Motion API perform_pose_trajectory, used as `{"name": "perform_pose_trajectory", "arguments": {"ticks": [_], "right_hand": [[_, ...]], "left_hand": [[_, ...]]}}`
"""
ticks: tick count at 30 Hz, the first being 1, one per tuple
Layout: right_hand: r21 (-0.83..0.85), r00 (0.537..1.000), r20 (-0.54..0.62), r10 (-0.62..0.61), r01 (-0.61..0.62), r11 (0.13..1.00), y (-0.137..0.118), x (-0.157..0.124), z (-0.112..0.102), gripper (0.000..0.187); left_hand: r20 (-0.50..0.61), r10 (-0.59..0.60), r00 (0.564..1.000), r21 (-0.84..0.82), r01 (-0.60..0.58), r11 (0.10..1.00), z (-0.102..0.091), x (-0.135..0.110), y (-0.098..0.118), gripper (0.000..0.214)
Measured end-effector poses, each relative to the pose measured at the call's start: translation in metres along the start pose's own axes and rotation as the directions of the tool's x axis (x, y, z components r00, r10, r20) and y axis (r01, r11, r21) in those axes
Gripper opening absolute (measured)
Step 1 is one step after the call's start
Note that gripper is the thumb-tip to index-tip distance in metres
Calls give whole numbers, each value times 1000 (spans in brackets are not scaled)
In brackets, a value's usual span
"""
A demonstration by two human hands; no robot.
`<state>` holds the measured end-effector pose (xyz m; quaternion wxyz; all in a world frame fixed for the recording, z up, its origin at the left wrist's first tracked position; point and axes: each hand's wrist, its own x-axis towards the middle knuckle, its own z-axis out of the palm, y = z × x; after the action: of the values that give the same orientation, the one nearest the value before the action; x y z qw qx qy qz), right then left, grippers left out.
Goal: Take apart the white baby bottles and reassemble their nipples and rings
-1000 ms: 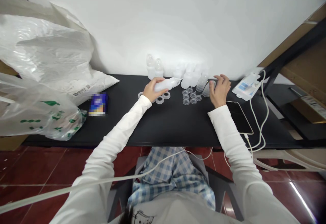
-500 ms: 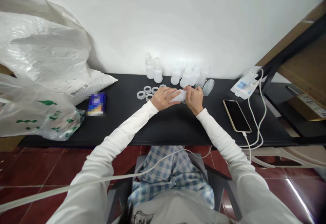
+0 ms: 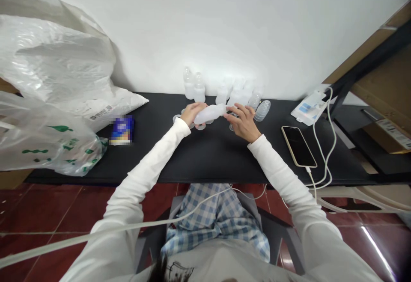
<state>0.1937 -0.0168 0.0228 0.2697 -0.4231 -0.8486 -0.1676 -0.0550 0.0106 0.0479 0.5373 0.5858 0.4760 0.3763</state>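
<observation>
My left hand (image 3: 192, 114) is wrapped around the body of a frosted white baby bottle (image 3: 210, 113), which lies tilted above the table with its neck to the right. At that neck end, the fingers of my right hand (image 3: 242, 121) are curved and touch the bottle; the fingertips partly hide the mouth. Beneath the left hand lie several clear bottle rings (image 3: 201, 126), partly covered. Another clear round piece (image 3: 231, 127) shows under my right hand. Two bottles with clear domed tops (image 3: 199, 87) stand upright behind the left hand.
Several frosted bottles (image 3: 236, 93) stand by the wall, with stacked clear caps (image 3: 262, 111) at their right. A phone (image 3: 298, 146) with a white cable lies on the right. Large plastic bags (image 3: 58, 68) and a blue packet (image 3: 122, 130) occupy the left of the black table (image 3: 205, 162).
My left hand has shifted left and lower around the bottle, so more of the bottle shows. The fingers of my right hand have loosened and spread at the neck.
</observation>
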Motion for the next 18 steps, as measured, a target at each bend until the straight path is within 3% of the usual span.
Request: {"name": "perform_pose_trajectory", "arguments": {"ticks": [2, 3, 6, 8, 10, 11, 13, 16, 18], "right_hand": [[25, 1000, 17, 7, -7, 1000, -2, 1, -5, 44], [42, 999, 31, 15, -16, 999, -2, 2, -7, 53], [106, 994, 102, 42, -52, 993, 1, 4, -9, 60], [154, 989, 141, 53, -74, 985, 4, 4, -7, 53], [191, 990, 138, 38, -64, 980, 7, 3, -5, 48], [197, 993, 117, 23, -46, 979, 9, 2, -4, 45], [177, 999, 46, 18, -26, 984, 14, 0, -4, 34], [87, 983, -114, 146, -137, 987, 24, -4, -6, 27], [39, 945, -225, 237, -234, 971, 30, -5, -8, 27]], "left_hand": [[-110, 196, 974, 165, -177, 970, -4, 1, -4, 50], [-101, 306, 947, 257, -272, 927, -4, 1, -6, 48], [95, 557, 825, 461, -532, 710, 2, -2, -10, 51], [216, 628, 748, 514, -634, 578, 5, -4, -9, 60], [252, 650, 717, 536, -662, 523, 5, -6, -7, 62], [253, 638, 727, 539, -654, 532, 3, -7, -5, 61], [215, 573, 791, 527, -588, 614, -3, -8, -1, 57], [15, 438, 899, 405, -406, 819, -14, -3, 0, 58], [-127, 357, 925, 232, -322, 918, -18, 6, -4, 67]]}}
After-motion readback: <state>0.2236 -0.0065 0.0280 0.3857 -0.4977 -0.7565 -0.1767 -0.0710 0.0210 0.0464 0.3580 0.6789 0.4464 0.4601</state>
